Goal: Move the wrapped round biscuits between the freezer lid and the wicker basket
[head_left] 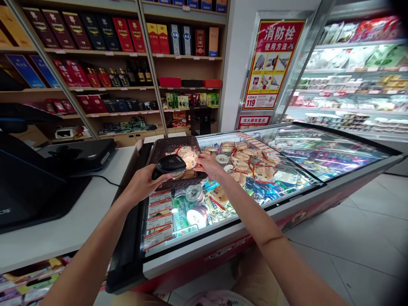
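Note:
A black handheld barcode scanner (168, 165) is in my left hand (144, 182), its head turned to the right. My right hand (211, 165) pinches a clear packet of round, pale biscuit-like food (190, 159), lit brightly right in front of the scanner. Both are over a dark brown woven basket (157, 149), where other packets are partly visible. The basket rests on the glass top of a chest freezer (237, 219). Similar packets (242, 156) with red trim lie to the right of my right hand.
At the left, a white counter (86, 204) carries a black checkout machine (28, 170) with a cable. Shelves (108, 53) of boxed bottles line the back wall. A red poster (270, 63) hangs beside a lit refrigerated display (347, 85). Tiled floor (360, 221) lies right of the freezer.

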### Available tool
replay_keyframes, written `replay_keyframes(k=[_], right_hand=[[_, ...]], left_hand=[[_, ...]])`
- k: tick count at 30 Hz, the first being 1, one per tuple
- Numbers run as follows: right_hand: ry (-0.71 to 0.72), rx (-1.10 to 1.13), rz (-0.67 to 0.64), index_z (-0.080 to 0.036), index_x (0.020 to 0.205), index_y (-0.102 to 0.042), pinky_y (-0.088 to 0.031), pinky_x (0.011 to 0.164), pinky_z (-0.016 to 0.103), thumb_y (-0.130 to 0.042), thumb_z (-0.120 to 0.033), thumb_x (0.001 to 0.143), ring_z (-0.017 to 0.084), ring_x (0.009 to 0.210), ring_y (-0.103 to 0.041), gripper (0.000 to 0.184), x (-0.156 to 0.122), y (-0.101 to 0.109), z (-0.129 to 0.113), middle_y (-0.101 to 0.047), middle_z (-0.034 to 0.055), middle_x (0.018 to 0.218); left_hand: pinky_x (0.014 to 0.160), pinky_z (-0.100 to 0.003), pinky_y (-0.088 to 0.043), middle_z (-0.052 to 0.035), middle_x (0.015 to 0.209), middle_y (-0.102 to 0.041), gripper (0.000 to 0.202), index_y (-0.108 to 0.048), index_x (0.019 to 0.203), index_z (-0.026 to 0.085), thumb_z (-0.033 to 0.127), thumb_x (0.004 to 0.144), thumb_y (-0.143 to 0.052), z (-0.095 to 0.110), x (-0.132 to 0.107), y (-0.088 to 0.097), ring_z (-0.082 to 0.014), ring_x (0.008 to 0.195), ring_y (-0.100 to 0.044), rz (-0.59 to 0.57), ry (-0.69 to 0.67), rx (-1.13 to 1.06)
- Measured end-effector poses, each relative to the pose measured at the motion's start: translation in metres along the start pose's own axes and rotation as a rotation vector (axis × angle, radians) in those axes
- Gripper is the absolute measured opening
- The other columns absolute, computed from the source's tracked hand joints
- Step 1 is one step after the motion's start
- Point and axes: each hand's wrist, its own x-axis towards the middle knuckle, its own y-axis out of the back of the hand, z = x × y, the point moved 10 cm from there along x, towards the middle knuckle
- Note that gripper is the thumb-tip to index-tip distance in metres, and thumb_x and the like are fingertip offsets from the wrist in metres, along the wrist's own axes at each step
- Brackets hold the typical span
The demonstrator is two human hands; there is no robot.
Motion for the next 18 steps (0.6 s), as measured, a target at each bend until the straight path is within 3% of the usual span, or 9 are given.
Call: replay_keyframes(k=[5,9,13,16,18], right_hand=[[0.007,-0.002,-0.049,-0.018,0.081,-0.057,-0.065,0.080,0.035,-0.068,-0.013,0.087,0.009,0.069,-0.060,0.013,0.009,-0.042,0.002,-0.057,-0.0032,0.074],[0.025,-0.005,-0.067,-0.018,0.074,-0.054,-0.064,0.081,0.032,-0.063,-0.013,0.090,0.007,0.064,-0.053,0.019,0.024,-0.070,0.007,-0.048,-0.0057,0.067],[0.056,-0.167,-0.057,-0.018,0.076,-0.054,-0.059,0.086,0.031,-0.060,-0.014,0.091,0.010,0.072,-0.060,0.016,0.046,-0.093,0.009,-0.054,-0.0043,0.068],[0.092,-0.335,-0.038,-0.018,0.082,-0.057,-0.055,0.090,0.035,-0.067,-0.020,0.087,0.015,0.086,-0.064,0.012,0.053,-0.097,0.003,-0.063,-0.0011,0.075],[0.134,-0.379,0.013,-0.018,0.091,-0.059,-0.051,0.096,0.038,-0.071,-0.024,0.084,0.019,0.097,-0.064,0.015,0.049,-0.082,-0.007,-0.068,0.0015,0.087]], left_hand=[[0.055,-0.028,-0.040,-0.0019,0.059,-0.068,0.055,-0.057,0.072,0.023,0.078,0.072,-0.056,-0.029,-0.015,0.025,-0.0223,0.060,-0.063,0.093,0.083,0.025],[0.055,-0.029,-0.043,-0.0031,0.062,-0.069,0.056,-0.058,0.075,0.022,0.078,0.072,-0.056,-0.048,-0.026,0.034,-0.0233,0.062,-0.065,0.096,0.140,0.005],[0.053,-0.029,-0.043,-0.0044,0.063,-0.070,0.055,-0.059,0.077,0.022,0.077,0.074,-0.055,-0.060,-0.033,0.044,-0.0239,0.062,-0.065,0.160,0.193,0.012],[0.054,-0.030,-0.044,-0.0047,0.063,-0.069,0.054,-0.058,0.077,0.022,0.076,0.074,-0.056,-0.063,-0.035,0.042,-0.0247,0.063,-0.066,0.175,0.210,-0.001],[0.055,-0.031,-0.045,-0.0045,0.064,-0.069,0.054,-0.059,0.078,0.021,0.076,0.074,-0.057,-0.060,-0.034,0.034,-0.0250,0.064,-0.066,0.162,0.197,-0.022]])
